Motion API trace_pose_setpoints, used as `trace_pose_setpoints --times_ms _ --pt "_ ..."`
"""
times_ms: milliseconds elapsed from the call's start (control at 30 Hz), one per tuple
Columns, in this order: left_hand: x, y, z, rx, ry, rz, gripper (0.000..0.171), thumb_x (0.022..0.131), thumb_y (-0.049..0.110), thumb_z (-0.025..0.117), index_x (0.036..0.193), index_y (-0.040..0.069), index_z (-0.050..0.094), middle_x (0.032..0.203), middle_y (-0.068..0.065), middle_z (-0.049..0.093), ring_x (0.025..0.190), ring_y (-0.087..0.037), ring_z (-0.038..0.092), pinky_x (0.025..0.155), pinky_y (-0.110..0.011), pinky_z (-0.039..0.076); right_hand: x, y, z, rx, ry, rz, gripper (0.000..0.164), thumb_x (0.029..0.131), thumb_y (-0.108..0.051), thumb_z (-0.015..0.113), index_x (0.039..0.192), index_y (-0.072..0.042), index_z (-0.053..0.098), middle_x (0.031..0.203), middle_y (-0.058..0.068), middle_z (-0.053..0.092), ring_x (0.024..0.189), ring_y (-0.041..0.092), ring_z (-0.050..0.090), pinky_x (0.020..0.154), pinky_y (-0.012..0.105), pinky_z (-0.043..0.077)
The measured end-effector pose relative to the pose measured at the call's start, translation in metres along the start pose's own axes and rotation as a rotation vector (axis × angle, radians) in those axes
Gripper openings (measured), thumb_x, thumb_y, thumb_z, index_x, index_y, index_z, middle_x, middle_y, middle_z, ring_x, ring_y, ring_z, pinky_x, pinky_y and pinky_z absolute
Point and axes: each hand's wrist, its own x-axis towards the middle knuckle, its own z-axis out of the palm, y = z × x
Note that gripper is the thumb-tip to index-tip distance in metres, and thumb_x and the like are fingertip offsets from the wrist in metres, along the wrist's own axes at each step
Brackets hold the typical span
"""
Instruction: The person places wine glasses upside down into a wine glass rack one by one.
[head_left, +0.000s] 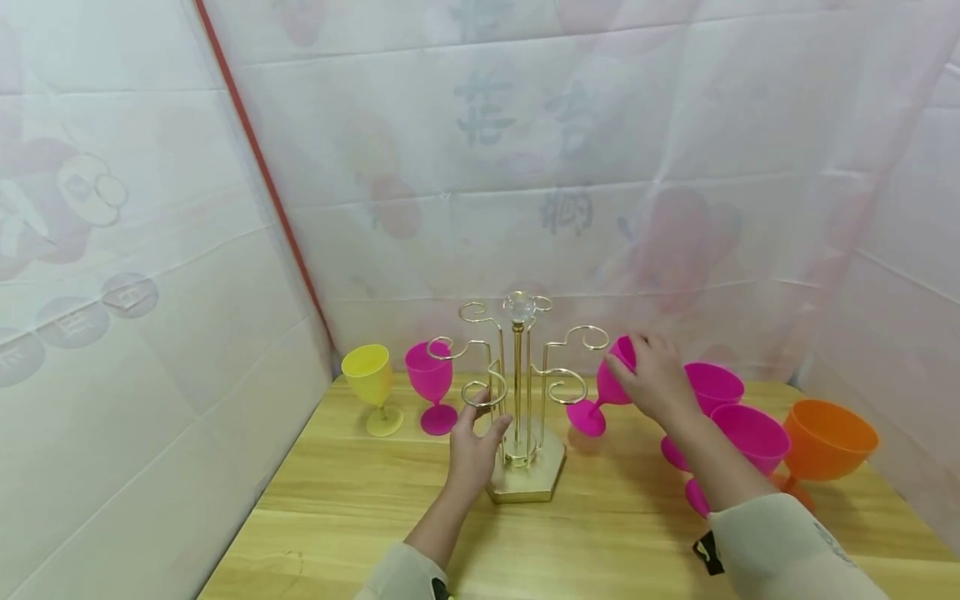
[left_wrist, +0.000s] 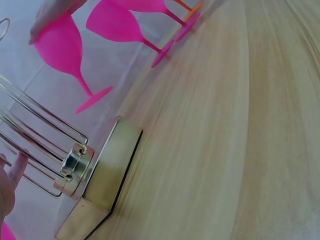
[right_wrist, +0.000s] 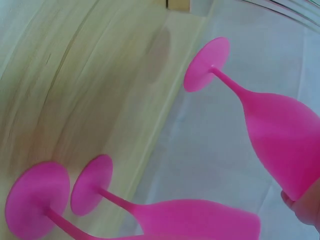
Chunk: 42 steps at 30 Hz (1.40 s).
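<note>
A gold wire goblet rack [head_left: 517, 400] with curled arms, a clear ball on top and a hexagonal base [left_wrist: 112, 165] stands mid-table. My left hand [head_left: 474, 450] grips its upright wires from the left, thumb and fingers on either side. In the left wrist view, fingers [left_wrist: 17, 167] overlap the rods at the left edge. My right hand [head_left: 660, 379] holds a pink goblet [right_wrist: 280, 135] by the upper bowl, right of the rack. This goblet tilts, its round foot [left_wrist: 95, 100] raised off the tabletop and pointing toward the rack.
Left of the rack stand a yellow goblet [head_left: 369, 375] and a pink goblet [head_left: 430, 375]. At the right, under and beyond my right forearm, are two more pink goblets, the nearer one [head_left: 753, 437] beside an orange goblet [head_left: 828, 442]. Fabric walls [head_left: 570, 167] enclose the wooden table [head_left: 360, 517].
</note>
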Motion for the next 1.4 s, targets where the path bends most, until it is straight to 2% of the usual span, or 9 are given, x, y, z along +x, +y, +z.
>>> trace_pose_setpoints --times_ms 167,267,367,533,700,767,1067,1200,1400 --pt "0.000 -0.004 0.000 -0.001 0.013 0.005 0.050 0.090 0.012 0.070 0.136 0.002 0.054 0.126 -0.017 0.063 0.125 -0.037 0.053 0.078 -0.032 0.060 -0.008 -0.005 -0.010 0.043 0.015 0.021 0.067 0.097 -0.042 0.055 0.141 0.007 0.044 0.141 0.028 0.043 0.130 0.049 0.035 0.095 0.068 0.043" --pt "-0.002 -0.003 0.000 0.011 0.022 0.020 0.054 0.090 0.013 0.071 0.139 0.000 0.051 0.131 -0.018 0.061 0.123 -0.035 0.055 0.089 -0.040 0.056 -0.013 -0.006 -0.016 0.063 0.039 0.017 0.067 0.097 -0.043 0.055 0.141 0.006 0.045 0.140 0.026 0.043 0.129 0.049 0.036 0.095 0.068 0.043" --pt "-0.006 0.000 0.001 -0.005 0.034 0.043 0.061 0.090 0.013 0.071 0.143 -0.001 0.045 0.140 -0.018 0.052 0.107 -0.033 0.063 0.084 -0.037 0.058 -0.019 -0.003 -0.022 0.076 0.074 0.009 0.065 0.097 -0.042 0.055 0.140 0.007 0.046 0.139 0.026 0.045 0.127 0.050 0.037 0.096 0.068 0.040" --pt "-0.014 0.004 0.009 0.021 0.179 0.161 0.051 0.087 0.007 0.073 0.132 0.001 0.050 0.125 -0.011 0.050 0.103 -0.015 0.049 0.062 -0.018 0.050 -0.030 0.005 -0.030 0.097 0.113 0.036 0.065 0.098 -0.042 0.055 0.141 0.006 0.045 0.139 0.027 0.044 0.127 0.049 0.037 0.094 0.070 0.039" --pt "-0.019 0.003 0.015 0.081 0.290 0.317 0.030 0.083 -0.001 0.074 0.106 0.001 0.055 0.099 -0.008 0.049 0.086 -0.010 0.037 0.056 -0.034 0.040 -0.038 0.007 -0.033 0.143 0.147 0.085 0.067 0.098 -0.042 0.053 0.146 0.003 0.040 0.141 0.028 0.041 0.129 0.049 0.034 0.095 0.073 0.036" --pt "-0.022 0.003 0.017 0.066 0.288 0.356 0.026 0.080 -0.005 0.073 0.100 -0.001 0.056 0.094 -0.008 0.050 0.082 -0.010 0.039 0.055 -0.036 0.040 -0.041 0.008 -0.033 0.173 0.173 0.093 0.066 0.099 -0.041 0.053 0.147 0.002 0.039 0.142 0.028 0.041 0.130 0.049 0.034 0.096 0.073 0.035" --pt "-0.030 0.003 0.022 0.040 0.216 0.488 0.019 0.076 -0.015 0.070 0.087 -0.007 0.057 0.080 -0.016 0.053 0.079 -0.012 0.048 0.062 -0.019 0.044 -0.052 0.009 -0.038 0.314 0.221 0.169 0.064 0.100 -0.039 0.052 0.151 -0.003 0.036 0.144 0.026 0.041 0.132 0.047 0.037 0.099 0.069 0.038" --pt "-0.029 -0.008 0.027 0.062 0.217 0.552 0.021 0.074 -0.016 0.071 0.084 -0.004 0.057 0.078 -0.016 0.053 0.073 -0.014 0.048 0.057 -0.019 0.044 -0.054 0.010 -0.042 0.361 0.204 0.248 0.062 0.102 -0.042 0.047 0.152 -0.008 0.034 0.144 0.022 0.042 0.131 0.043 0.040 0.100 0.066 0.041" --pt "-0.026 -0.033 0.034 0.068 0.192 0.576 0.023 0.075 -0.010 0.072 0.086 0.005 0.059 0.077 -0.008 0.053 0.069 -0.009 0.046 0.054 -0.018 0.042 -0.055 0.011 -0.046 0.451 0.154 0.376 0.062 0.102 -0.048 0.040 0.155 -0.015 0.031 0.154 0.018 0.036 0.138 0.042 0.036 0.104 0.063 0.039"
